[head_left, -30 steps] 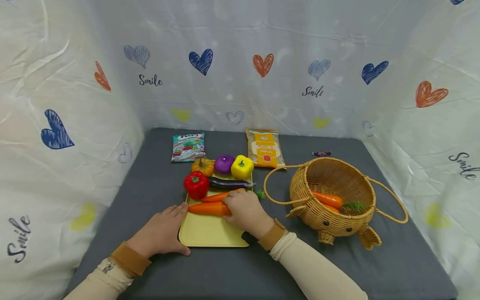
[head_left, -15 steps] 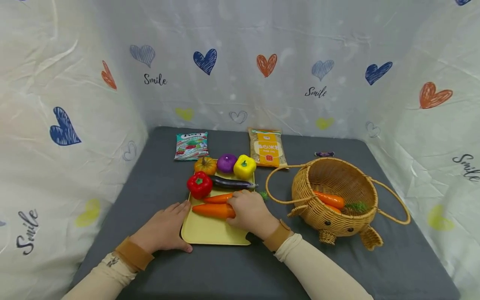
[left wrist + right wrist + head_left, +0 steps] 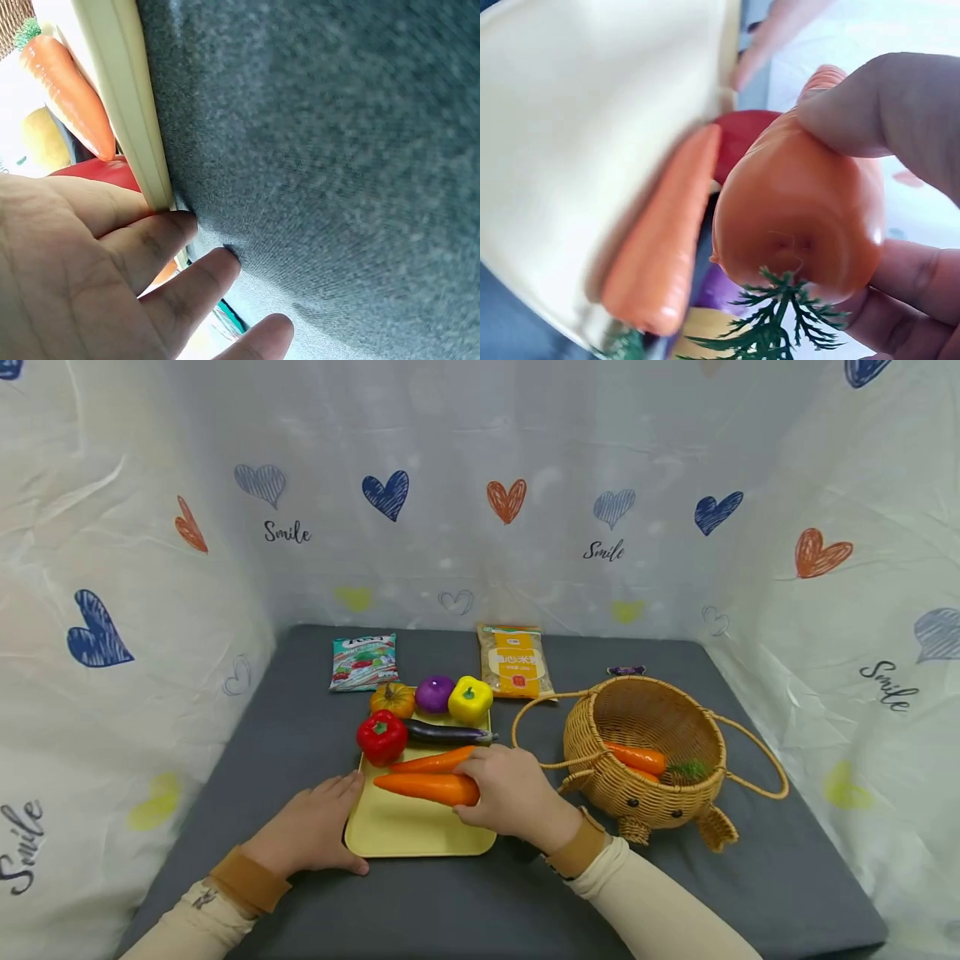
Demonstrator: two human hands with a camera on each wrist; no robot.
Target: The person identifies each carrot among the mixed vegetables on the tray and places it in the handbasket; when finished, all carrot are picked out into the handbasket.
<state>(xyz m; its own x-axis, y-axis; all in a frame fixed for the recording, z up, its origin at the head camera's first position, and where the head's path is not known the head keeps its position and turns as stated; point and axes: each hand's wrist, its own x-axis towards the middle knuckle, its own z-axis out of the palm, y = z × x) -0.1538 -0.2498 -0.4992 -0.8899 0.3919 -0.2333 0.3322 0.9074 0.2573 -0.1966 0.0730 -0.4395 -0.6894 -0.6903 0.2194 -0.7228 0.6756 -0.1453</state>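
My right hand (image 3: 517,797) grips a toy carrot (image 3: 427,787) by its thick end, thumb on one side and fingers on the other. In the right wrist view the held carrot (image 3: 799,202) is up close, its green top hanging free. A second carrot (image 3: 656,240) lies on the yellow tray (image 3: 412,837) below it. My left hand (image 3: 311,827) rests against the tray's left edge, fingertips touching rim and table in the left wrist view. Behind the carrots are a red pepper (image 3: 382,737), eggplant (image 3: 447,732), small pumpkin (image 3: 392,700), purple onion (image 3: 436,693) and yellow pepper (image 3: 471,700).
To the right stands a wicker basket (image 3: 581,731) with looped handles, carrots (image 3: 637,757) lying inside. A teal candy bag (image 3: 364,662) and a yellow-labelled grain bag (image 3: 516,662) lie at the back. One small purple packet (image 3: 626,671) lies behind the basket.
The right hand has raised the near carrot off the tray and shifted slightly right relative to it. The left hand stays at the tray edge. The head view has shifted a little.
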